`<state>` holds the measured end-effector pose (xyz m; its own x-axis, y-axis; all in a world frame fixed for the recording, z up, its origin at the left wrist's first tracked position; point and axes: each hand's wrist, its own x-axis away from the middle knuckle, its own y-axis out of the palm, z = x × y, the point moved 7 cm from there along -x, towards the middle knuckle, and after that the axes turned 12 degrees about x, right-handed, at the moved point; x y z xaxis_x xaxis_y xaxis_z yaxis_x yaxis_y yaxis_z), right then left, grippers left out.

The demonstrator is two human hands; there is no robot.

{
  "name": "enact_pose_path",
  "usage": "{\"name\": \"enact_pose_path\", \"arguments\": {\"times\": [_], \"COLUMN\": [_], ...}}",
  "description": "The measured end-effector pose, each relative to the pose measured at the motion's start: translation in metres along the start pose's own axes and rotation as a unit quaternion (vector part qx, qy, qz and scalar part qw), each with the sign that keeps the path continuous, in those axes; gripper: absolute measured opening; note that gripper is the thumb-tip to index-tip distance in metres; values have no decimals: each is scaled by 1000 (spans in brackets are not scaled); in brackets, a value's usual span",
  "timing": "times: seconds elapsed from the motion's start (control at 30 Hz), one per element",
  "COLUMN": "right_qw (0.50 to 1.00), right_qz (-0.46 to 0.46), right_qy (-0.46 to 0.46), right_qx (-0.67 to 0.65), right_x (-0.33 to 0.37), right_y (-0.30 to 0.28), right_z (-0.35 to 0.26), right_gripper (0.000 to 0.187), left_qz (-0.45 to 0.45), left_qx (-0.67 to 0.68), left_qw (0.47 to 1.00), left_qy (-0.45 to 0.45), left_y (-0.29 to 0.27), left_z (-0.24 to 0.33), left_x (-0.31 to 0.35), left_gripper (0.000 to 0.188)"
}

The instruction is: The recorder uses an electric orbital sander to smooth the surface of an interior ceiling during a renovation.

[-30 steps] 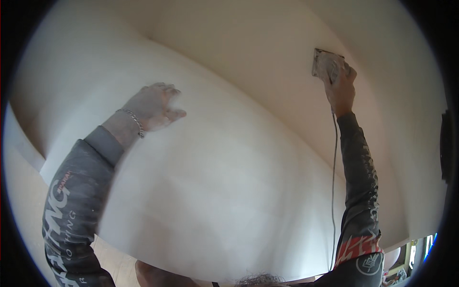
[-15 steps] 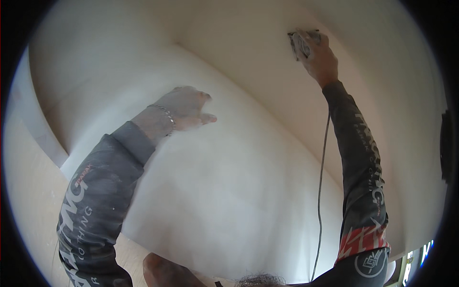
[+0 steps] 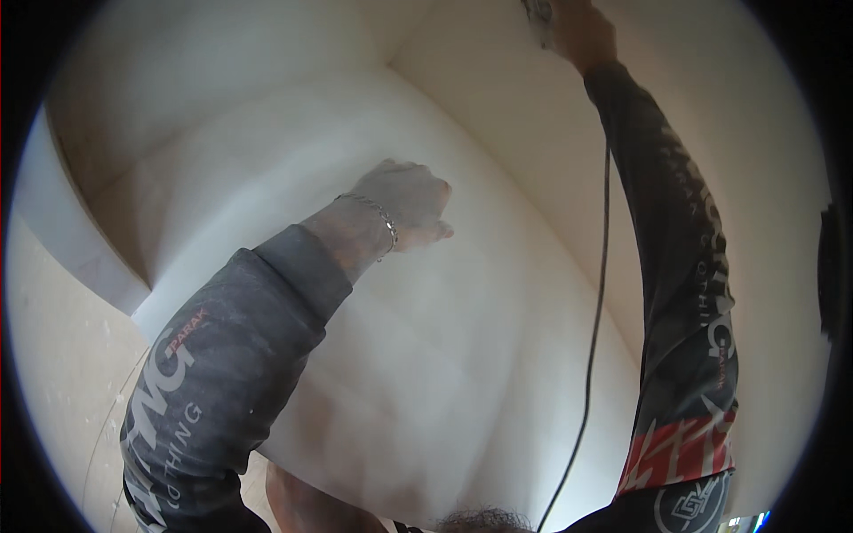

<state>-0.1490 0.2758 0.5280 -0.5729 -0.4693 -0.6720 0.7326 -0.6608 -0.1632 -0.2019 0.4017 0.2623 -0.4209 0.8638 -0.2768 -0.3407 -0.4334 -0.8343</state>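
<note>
My right hand [image 3: 582, 34] reaches up to the top edge of the view and grips a small electric hand sander [image 3: 538, 16], partly cut off by the frame. The sander is against the pale plastered surface [image 3: 524, 98] on the right. A dark power cord [image 3: 602, 275] hangs along my right arm toward the bottom. My left hand [image 3: 410, 202], coated in white dust and with a chain bracelet [image 3: 382, 213] at the wrist, is in front of the smooth white panel [image 3: 426, 355]. Its fingers are curled in loosely, with nothing showing in them.
A seam [image 3: 480, 147] runs diagonally between the white panel and the right-hand surface, up to a corner. At left, a curved white edge [image 3: 89, 240] borders a shadowed recess. Pale floor [image 3: 71, 355] shows beyond it. A dark object [image 3: 828, 271] is at the right rim.
My right hand and the sander have moved upward, partly out of view. My left hand has shifted right and its fingers have curled in more. The view has shifted slightly.
</note>
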Motion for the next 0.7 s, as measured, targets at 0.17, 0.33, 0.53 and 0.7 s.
{"name": "enact_pose_path", "arguments": {"times": [0.17, 0.33, 0.53, 0.7], "right_qw": [999, 997, 983, 983], "right_qz": [39, -55, 12, -136], "right_qy": [-18, -44, -181, -118], "right_qx": [-13, -9, 29, -40], "right_x": [-17, 20, 89, 152], "right_y": [-3, 10, 3, 0], "right_z": [-7, -35, -57, -25], "right_gripper": [44, 43, 46, 58], "left_qz": [-2, -8, -27, -26], "left_qx": [-35, -26, -21, 26], "left_qw": [999, 999, 999, 999], "left_qy": [22, 30, 10, -12], "left_y": [7, 9, 11, 9], "left_z": [26, 50, 67, 57], "left_x": [0, 4, 4, 6], "left_gripper": [37, 34, 34, 36]}}
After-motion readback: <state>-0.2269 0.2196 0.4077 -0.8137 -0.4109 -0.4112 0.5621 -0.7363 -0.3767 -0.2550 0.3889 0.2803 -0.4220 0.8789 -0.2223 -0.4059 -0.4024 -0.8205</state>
